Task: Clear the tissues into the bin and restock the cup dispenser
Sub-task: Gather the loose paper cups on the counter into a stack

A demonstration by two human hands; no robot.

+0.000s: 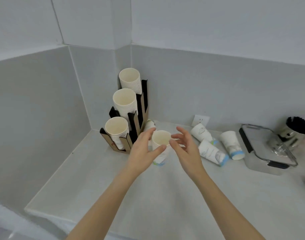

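Note:
The cup dispenser [129, 135], a black and brown cardboard rack, stands in the counter's corner with three stacks of cream paper cups [125, 103]. Just right of it a single paper cup [161, 138] stands upright on the counter. My left hand [144, 149] brackets this cup loosely, fingers behind its left rim and thumb across its front. My right hand [184, 148] hovers at the cup's right side with fingers spread and nothing in it. Three more cups lie tipped over to the right [212, 152]. Another cup [150, 125] lies behind, against the dispenser. No tissues or bin are in view.
A clear lidded container [268, 146] with black clips sits at the right. Beside it is a shiny holder [297, 130] with black items. A wall socket [200, 120] is behind the fallen cups. Walls close the counter [113, 179] at the left and back.

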